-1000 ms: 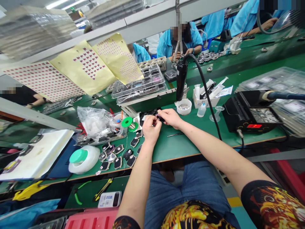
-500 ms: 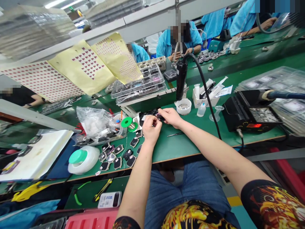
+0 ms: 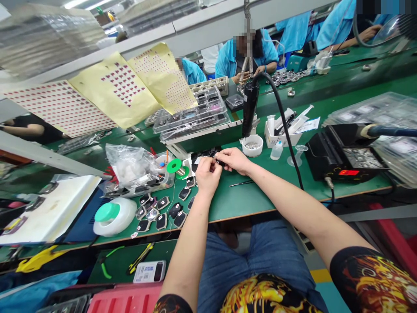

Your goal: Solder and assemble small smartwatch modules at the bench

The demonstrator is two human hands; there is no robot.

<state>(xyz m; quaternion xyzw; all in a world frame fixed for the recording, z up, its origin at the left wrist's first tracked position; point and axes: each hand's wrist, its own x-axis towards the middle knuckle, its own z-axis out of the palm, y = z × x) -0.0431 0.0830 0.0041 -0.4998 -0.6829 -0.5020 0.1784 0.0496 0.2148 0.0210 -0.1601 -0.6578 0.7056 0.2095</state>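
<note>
My left hand [image 3: 207, 175] and my right hand [image 3: 235, 160] meet over the green bench mat [image 3: 234, 195]. Their fingertips pinch a small black part [image 3: 218, 161], mostly hidden by my fingers. Just beyond them lie black electronic pieces [image 3: 203, 153] on a white sheet. Several black casings with small labels [image 3: 168, 213] sit left of my left wrist. Fine metal tweezers [image 3: 241, 183] lie on the mat, below my right wrist.
A white bowl of small screws [image 3: 252, 145] and a hanging black tool on a cable [image 3: 249, 103] stand ahead. A soldering station [image 3: 345, 154] is at right. Plastic parts trays [image 3: 190, 115] stand behind. Co-workers in blue sleeves work farther back.
My hands stay together around the small part, with little visible shift. The whole view has turned slightly as my head moved.
</note>
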